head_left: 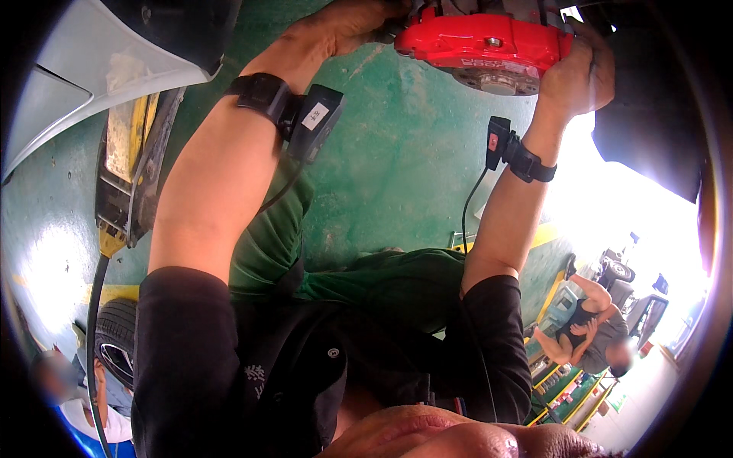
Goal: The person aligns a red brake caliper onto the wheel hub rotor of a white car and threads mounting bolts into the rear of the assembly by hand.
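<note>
Red brake caliper (477,40) and left hand (347,27) cut off above, seated person (605,341) with blurred face

Red brake caliper (477,40), one, above a round metal part (500,84). Left hand (351,24), at the caliper's left end, fingers partly hidden. Right hand (578,75), gripping its right end. Black strapped devices, two: left forearm (314,122), right wrist (498,141). Green floor (389,160). White body panel (114,84), upper left. Tyre (114,336), lower left. Persons, two: one seated (592,328), right; one in white (114,424), lower left.
</note>
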